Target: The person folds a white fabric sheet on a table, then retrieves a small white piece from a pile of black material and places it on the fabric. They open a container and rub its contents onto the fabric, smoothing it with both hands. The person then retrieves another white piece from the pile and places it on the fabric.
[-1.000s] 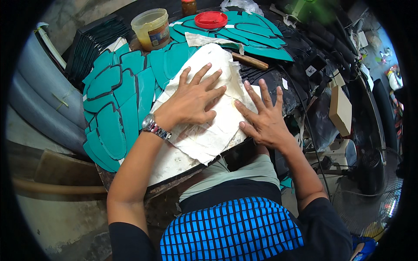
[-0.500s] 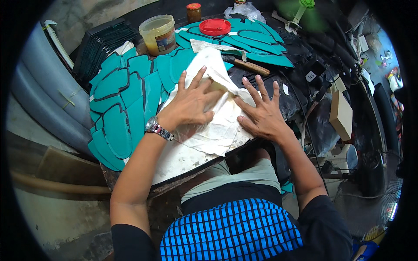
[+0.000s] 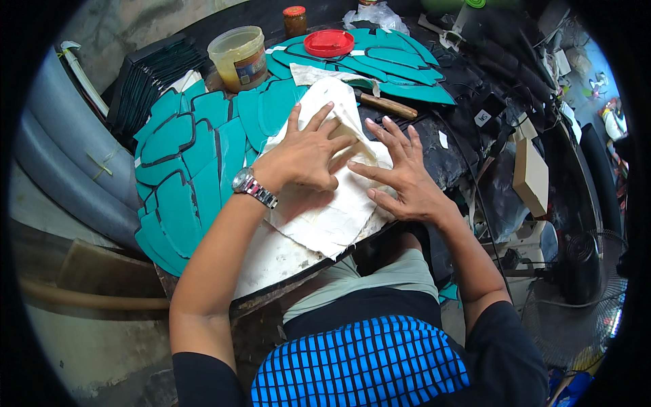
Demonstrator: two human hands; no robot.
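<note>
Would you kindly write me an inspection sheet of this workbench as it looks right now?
Surface: dark workbench, stained, almost wholly covered.
Job's things: off-white cloth spread flat, its far end folded over.
Clutter: teal cut pieces at left and far side; yellowish tub; red lid; small jar; wooden-handled tool; stack of dark sheets.
Grippers: left hand and right hand pressed flat on the cloth, fingers spread; wristwatch on the left.
Cables: dark cords at right.
Surroundings: fan, grey pipes.

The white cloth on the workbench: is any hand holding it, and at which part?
No grip: both hands press flat on the white cloth, the left hand on its folded upper part, the right hand beside it, fingers spread.
</note>
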